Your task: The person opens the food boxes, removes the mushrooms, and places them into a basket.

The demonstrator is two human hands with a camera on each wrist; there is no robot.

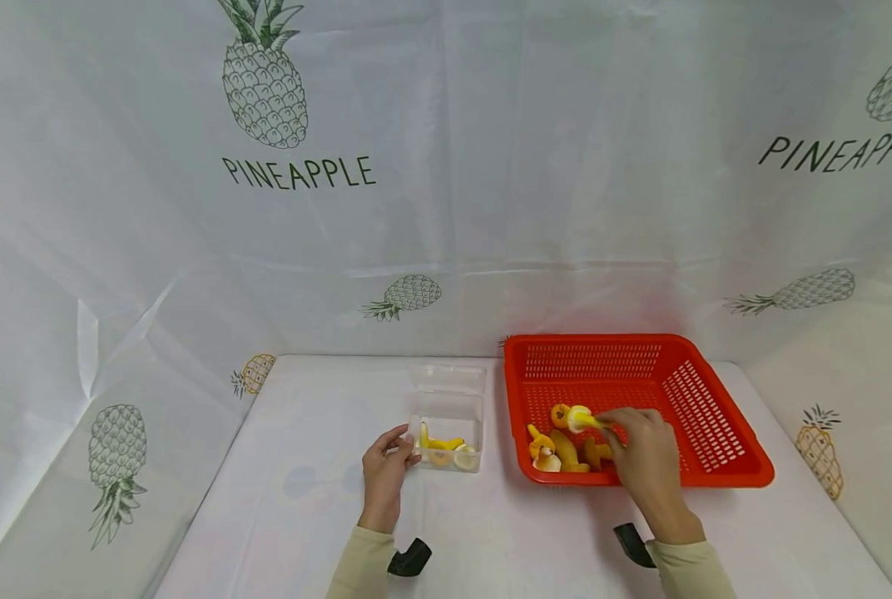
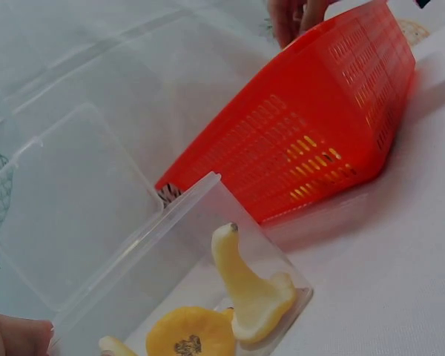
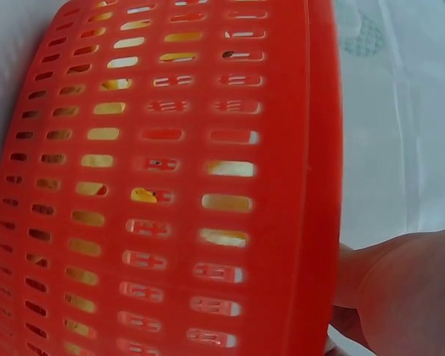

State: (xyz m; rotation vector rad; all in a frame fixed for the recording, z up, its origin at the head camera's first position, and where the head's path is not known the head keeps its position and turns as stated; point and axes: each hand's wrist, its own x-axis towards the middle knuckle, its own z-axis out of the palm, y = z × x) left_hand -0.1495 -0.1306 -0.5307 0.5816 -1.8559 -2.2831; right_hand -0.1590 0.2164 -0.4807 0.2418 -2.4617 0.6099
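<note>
My left hand (image 1: 386, 470) grips the left side of a clear plastic box (image 1: 481, 424), whose hinged lid (image 1: 448, 378) stands open toward the back. Several small yellow gourds lie inside, among them a pale long-necked gourd (image 2: 252, 297) and a round orange-yellow gourd (image 2: 190, 334). Over the red basket (image 1: 716, 480), my right hand (image 1: 646, 449) pinches a yellow-and-white gourd (image 1: 579, 418) by its narrow yellow end, the white end facing left. In the right wrist view the basket wall hides the fingertips; part of the right hand (image 3: 408, 285) shows beyond the rim.
More yellow and orange gourds (image 1: 566, 452) are heaped in the basket's left front part. The basket stands to the right of the box on a white-covered table (image 1: 304, 499). A white sheet (image 1: 566, 208) printed with pineapples hangs behind and at both sides.
</note>
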